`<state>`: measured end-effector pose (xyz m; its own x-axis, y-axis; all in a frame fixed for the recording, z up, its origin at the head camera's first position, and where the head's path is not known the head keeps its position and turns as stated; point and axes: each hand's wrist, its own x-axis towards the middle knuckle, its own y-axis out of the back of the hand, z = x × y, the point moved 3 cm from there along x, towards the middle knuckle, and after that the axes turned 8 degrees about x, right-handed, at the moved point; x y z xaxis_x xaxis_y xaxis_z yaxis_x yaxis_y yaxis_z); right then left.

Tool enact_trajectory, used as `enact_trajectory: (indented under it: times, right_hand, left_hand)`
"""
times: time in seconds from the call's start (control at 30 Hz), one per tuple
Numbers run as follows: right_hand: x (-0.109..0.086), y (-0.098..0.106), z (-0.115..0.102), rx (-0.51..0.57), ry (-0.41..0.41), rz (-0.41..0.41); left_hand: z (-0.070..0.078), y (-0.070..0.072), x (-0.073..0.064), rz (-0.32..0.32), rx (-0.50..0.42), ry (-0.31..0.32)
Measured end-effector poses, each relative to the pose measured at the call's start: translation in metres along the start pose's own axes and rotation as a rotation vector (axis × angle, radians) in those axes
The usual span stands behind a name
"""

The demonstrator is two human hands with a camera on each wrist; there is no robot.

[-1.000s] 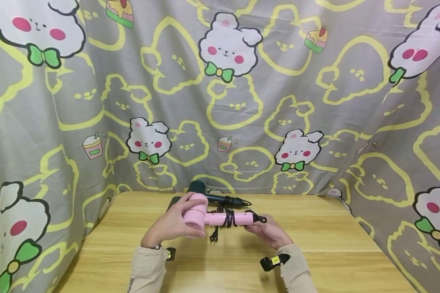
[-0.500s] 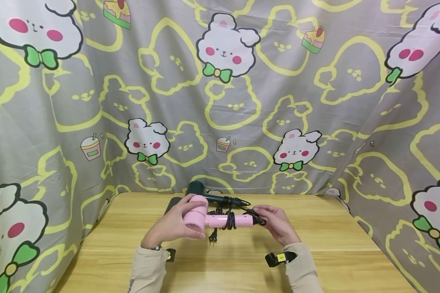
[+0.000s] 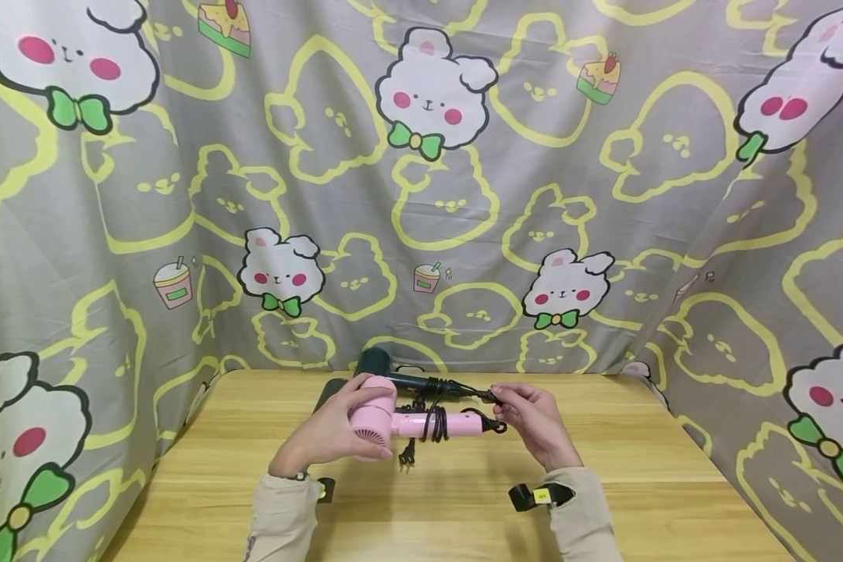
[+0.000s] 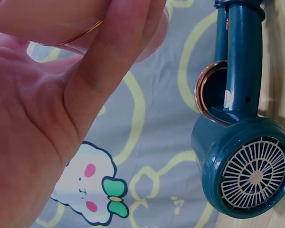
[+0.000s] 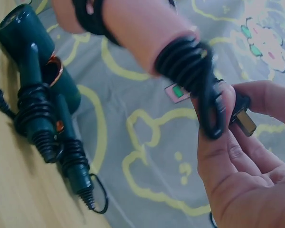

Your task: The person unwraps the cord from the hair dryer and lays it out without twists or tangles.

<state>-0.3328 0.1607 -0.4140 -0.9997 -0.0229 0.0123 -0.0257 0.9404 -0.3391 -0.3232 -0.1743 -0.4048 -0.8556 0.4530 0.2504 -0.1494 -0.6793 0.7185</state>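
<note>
My left hand (image 3: pixel 319 431) grips the head of a pink hair dryer (image 3: pixel 374 414), held above the table with its handle pointing right. Black cord (image 3: pixel 435 423) is wound round that handle. Off the handle's end, my right hand (image 3: pixel 534 420) pinches the black plug (image 5: pixel 241 105) of a cord between thumb and fingers, and a metal prong shows in the right wrist view. In the left wrist view the pink head is only partly seen beyond the palm.
Two dark green hair dryers lie on the wooden table (image 3: pixel 625 453) behind the pink one, a rear dryer (image 3: pixel 374 364) and a nearer dryer (image 5: pixel 61 95), their cords wound up. Another plug (image 3: pixel 407 454) shows below the pink handle. A patterned curtain (image 3: pixel 464 328) surrounds the table.
My right hand has gone from under the handle's end up and to the right, and now pinches the plug, with cord drawn out from the handle. The left hand keeps its grip.
</note>
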Motion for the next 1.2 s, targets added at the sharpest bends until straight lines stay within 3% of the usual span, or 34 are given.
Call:
enact_trajectory:
  times: [0.27,0.67,1.0,1.2]
  right_hand:
    - [-0.011,-0.011,-0.016,-0.053,0.068,-0.05]
    - [-0.029,-0.029,-0.027,-0.24,0.073,-0.29]
    - [-0.034,-0.035,-0.022,-0.297,-0.018,-0.503]
    - [-0.035,-0.039,-0.016,-0.37,-0.083,-0.582]
  left_hand:
    - [-0.003,0.002,-0.001,0.024,-0.003,0.01]
    - [-0.007,0.004,-0.003,0.032,-0.005,0.046]
    - [-0.008,0.006,-0.002,0.042,-0.016,0.061]
    - [-0.01,0.007,-0.004,0.048,-0.024,0.075]
